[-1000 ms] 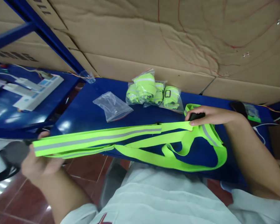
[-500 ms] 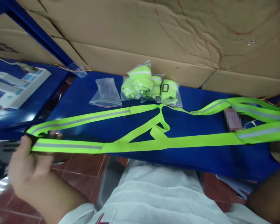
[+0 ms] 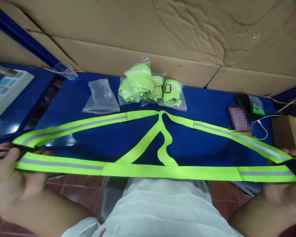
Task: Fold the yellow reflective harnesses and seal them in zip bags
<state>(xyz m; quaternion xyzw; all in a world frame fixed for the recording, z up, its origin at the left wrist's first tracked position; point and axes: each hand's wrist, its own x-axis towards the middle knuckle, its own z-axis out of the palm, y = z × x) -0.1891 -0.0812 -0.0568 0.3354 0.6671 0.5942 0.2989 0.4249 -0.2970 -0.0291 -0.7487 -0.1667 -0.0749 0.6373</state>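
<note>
A yellow-green strap harness with grey reflective stripes stretches across the front of the blue table. My left hand grips its black left end, fingers wrapped round it. At the far right my right hand is closed on the other black end, partly cut off by the frame edge. Two plain bands join the front strap to the peak of the back straps; the right one is wavy. Behind lie several bagged rolls of the same strap and an empty clear zip bag.
A cardboard sheet stands along the back of the blue table. A white power strip is at the left, near a clear plastic cup. On the right are a phone, a white cable and a cardboard box.
The right part of the harness has come down and spread out, and its front strap is now nearer my body. My right hand shows more clearly at its end. The view has shifted slightly right.
</note>
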